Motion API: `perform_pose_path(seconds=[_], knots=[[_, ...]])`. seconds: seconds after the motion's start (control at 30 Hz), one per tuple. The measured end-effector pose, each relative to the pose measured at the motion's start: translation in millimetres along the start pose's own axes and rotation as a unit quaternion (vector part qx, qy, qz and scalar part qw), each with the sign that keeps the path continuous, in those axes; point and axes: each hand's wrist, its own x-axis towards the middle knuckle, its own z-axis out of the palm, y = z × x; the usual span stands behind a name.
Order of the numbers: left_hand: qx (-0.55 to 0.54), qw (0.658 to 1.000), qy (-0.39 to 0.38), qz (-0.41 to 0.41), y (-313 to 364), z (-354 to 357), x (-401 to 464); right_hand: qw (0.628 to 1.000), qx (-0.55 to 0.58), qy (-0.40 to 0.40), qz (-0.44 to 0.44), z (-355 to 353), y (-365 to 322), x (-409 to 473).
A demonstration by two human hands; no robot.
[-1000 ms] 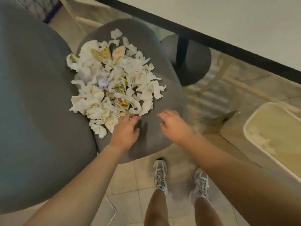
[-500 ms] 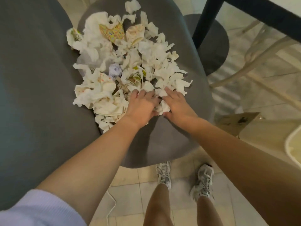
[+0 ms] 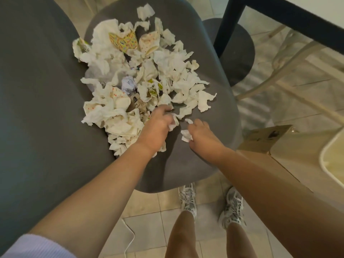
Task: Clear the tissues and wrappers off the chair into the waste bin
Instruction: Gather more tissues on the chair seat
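Heap of tissues and wrappers (image 3: 141, 77) spread over the middle and back of the grey chair seat (image 3: 214, 58), thinning toward its right edge. Near the front of the heap, left hand (image 3: 158, 127) curled, grip clenched round a white tissue scrap (image 3: 172, 124). Just beside it, right hand (image 3: 202, 135) curled too, grip pinching a crumpled tissue wad (image 3: 186, 135) against the seat.

Half a second ago both hands pressed side by side into the heap's front edge; now drawn back and apart, each with its own scrap, a strip of bare seat between them.

Waste bin (image 3: 333, 155) at the right edge of view, only its pale rim showing, well apart from the heap. Cardboard box flap (image 3: 264, 138) between chair and bin. Tiled floor (image 3: 149, 205) below, two sneakers (image 3: 188, 198) on it. Dark table leg (image 3: 229, 25) and table edge at top right.
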Motion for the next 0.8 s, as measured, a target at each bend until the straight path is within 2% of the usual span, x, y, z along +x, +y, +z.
perform_pose_path(seconds=[0.1,0.23,0.33,0.37,0.5,0.63,0.67,0.7,0.8], knots=[[-0.095,0.993,0.061,-0.041,2.8,-12.1,-1.4,1.0,0.028,0.001,0.005,-2.8,3.1,-12.6],[-0.237,0.951,0.126,-0.154,17.8,-32.3,-4.4,0.999,0.04,0.009,-0.005,-10.1,2.3,-22.7],[-0.284,0.923,0.147,-0.214,26.6,-38.7,-5.2,1.0,0.016,-0.009,-0.002,-16.1,1.0,-23.5],[-0.327,0.902,0.158,-0.235,27.2,-39.9,-5.0,1.0,0.009,-0.007,-0.004,-17.1,1.5,-24.0],[-0.538,0.77,0.154,-0.307,31.9,-46.1,-3.5,0.999,0.026,0.035,-0.023,-14.1,4.9,-27.0],[-0.618,0.718,0.149,-0.284,37.2,-47.9,-6.6,0.997,0.039,0.059,-0.033,-12.5,8.9,-29.0],[-0.623,0.715,0.145,-0.282,38.5,-46.8,-7.9,0.997,0.043,0.06,-0.033,-12.6,9.9,-29.7],[-0.598,0.735,0.141,-0.288,40.0,-45.6,-8.6,0.997,0.044,0.058,-0.03,-12.9,11.0,-31.0],[-0.428,0.845,0.161,-0.278,42.3,-42.1,-10.1,0.997,0.026,0.066,-0.035,-14.8,14.3,-35.1]])
